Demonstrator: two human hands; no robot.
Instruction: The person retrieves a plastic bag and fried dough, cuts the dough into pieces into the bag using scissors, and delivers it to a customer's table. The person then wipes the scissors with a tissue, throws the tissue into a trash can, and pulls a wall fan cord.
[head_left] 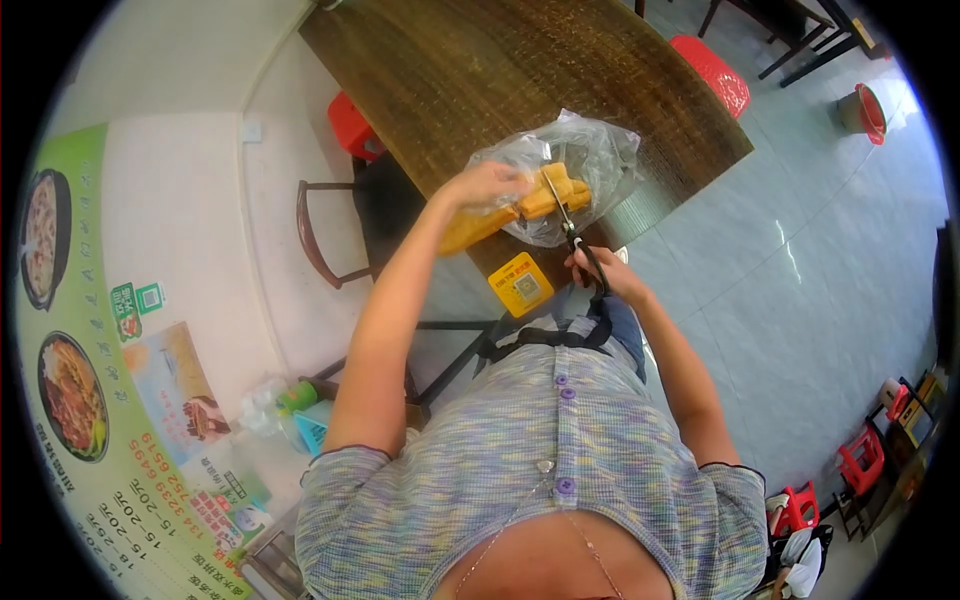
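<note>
Scissors (569, 229) were clasped in the right hand's (612, 274) grip; the left hand's (488, 187), blurred, could not be told. Yellow food (538, 204) seemed partly cut, its left stretch left whole.

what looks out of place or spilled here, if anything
The yellow food by the left hand: one end seems to jut past the edge of the table, while the rest lies over the bag. I see no spill.

One head-worn camera looks forward and steeply down, over the shirt (480, 430), toward hands (490, 186) (610, 273) and table (480, 80).
</note>
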